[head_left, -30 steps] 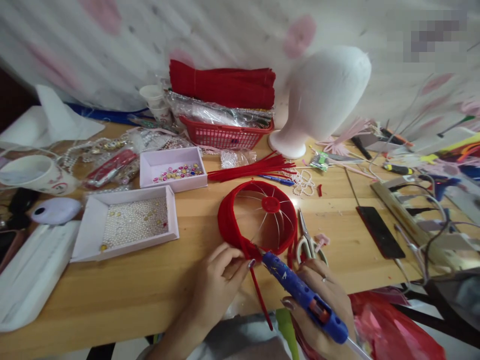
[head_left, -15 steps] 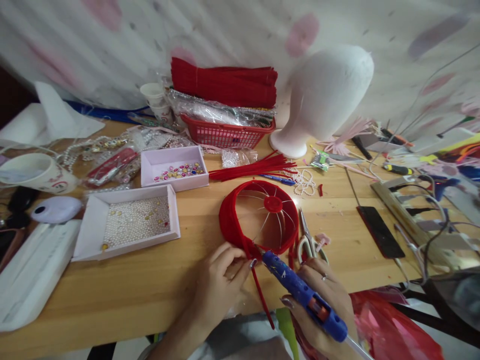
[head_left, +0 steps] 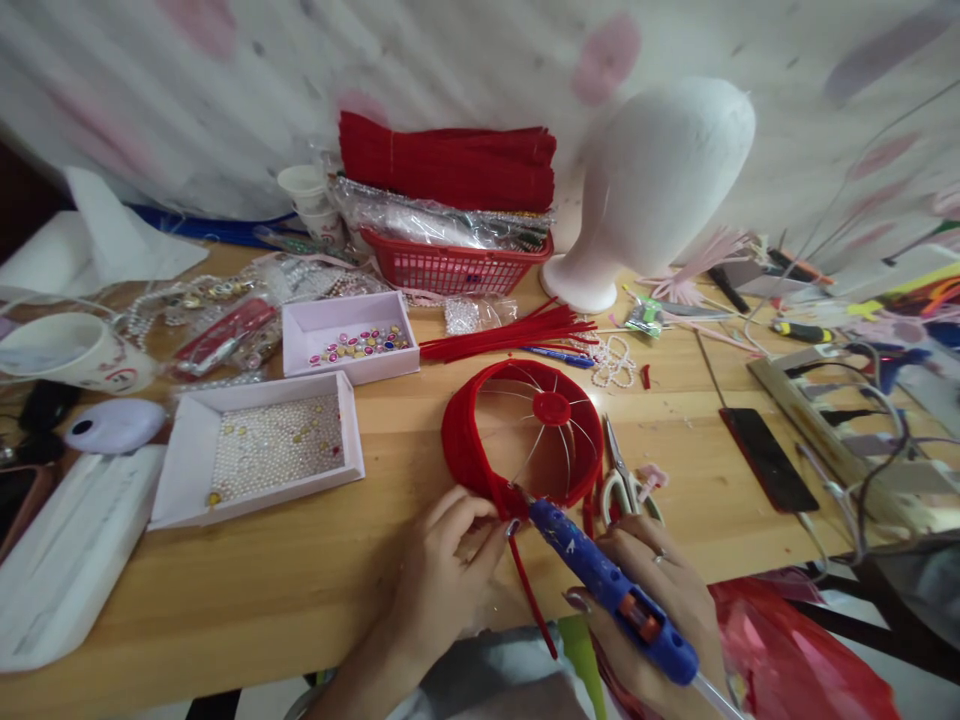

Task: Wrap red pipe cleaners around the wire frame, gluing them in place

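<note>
A red fuzzy cap frame (head_left: 466,440) with thin wire ribs meeting at a red disc (head_left: 551,407) rests on the wooden table. My left hand (head_left: 457,550) pinches a red pipe cleaner (head_left: 531,590) at the frame's near rim; its loose end hangs down toward me. In my right hand (head_left: 660,590) is a blue glue gun (head_left: 600,575), its tip at the rim just right of my left fingertips. Whether glue is coming out is too small to tell. Scissors (head_left: 619,470) with pale handles lie beside the frame, partly behind my right hand.
Two white boxes hold pearl beads (head_left: 277,450) and coloured gems (head_left: 360,345). Behind are a bundle of red pipe cleaners (head_left: 510,335), a red basket (head_left: 457,265) and a white foam head (head_left: 660,190). At right lie a phone (head_left: 769,460) and a power strip (head_left: 832,440).
The view has shifted slightly. Both hands, the glue gun and the cap frame keep nearly the same positions relative to each other.
</note>
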Motion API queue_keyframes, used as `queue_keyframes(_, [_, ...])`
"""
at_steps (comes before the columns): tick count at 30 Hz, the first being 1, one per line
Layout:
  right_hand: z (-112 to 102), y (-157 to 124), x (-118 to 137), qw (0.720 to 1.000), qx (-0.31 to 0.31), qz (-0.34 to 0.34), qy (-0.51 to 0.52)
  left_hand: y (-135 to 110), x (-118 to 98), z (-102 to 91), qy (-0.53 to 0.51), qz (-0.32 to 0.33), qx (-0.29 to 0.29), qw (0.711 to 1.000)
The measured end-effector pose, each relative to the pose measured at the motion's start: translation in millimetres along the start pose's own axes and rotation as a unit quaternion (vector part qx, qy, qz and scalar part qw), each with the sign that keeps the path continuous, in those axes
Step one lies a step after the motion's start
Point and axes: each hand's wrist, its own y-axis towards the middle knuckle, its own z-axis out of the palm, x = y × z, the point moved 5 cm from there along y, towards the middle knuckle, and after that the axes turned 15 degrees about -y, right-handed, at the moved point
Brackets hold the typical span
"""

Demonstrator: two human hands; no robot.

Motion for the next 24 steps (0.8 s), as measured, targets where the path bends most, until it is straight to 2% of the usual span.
queue_keyframes(10, [1, -2, -2, 1.0, -0.005, -0.009, 0.007, -3, 1, -0.5, 0.02, 0.005, 0.002, 1.0])
queue_keyframes(19, [-6, -2, 2, 0.999, -0.033, 0.015, -0.017, -2, 2, -1.1, 0.011, -0.008, 0.008, 1.0])
queue_keyframes(22, [-16, -11, -6, 0.993, -0.089, 0.063, -0.035, -1, 0, -0.7, 0.018, -0.006, 0.007, 1.0])
queue_keyframes(24, [-25, -23, -25, 0.974, -0.159, 0.152, -0.061, 0, -3, -0.5, 0.016, 0.002, 0.004, 1.0])
